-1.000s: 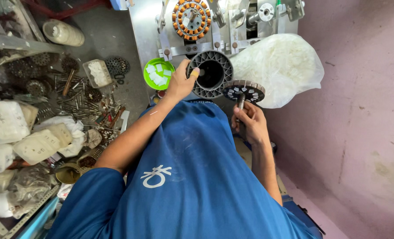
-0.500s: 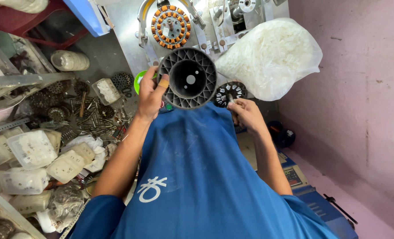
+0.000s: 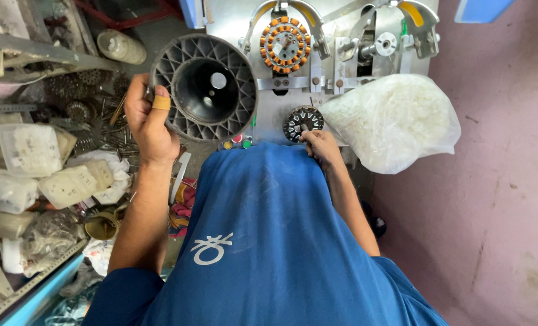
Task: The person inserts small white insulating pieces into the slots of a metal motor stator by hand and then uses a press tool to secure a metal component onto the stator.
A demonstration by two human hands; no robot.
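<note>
Two hands at a winding machine, each holding a round part.

The left hand, a bandage on its thumb, grips the rim of a large grey ribbed housing held up at upper left of centre. The right hand pinches a small dark toothed core just below the centre top, close to the grey metal machine. An orange-wound core sits mounted on the machine at top centre. A clear bag of white pieces lies at the right. Bags, gears and loose metal parts crowd the left side of the frame.
</note>
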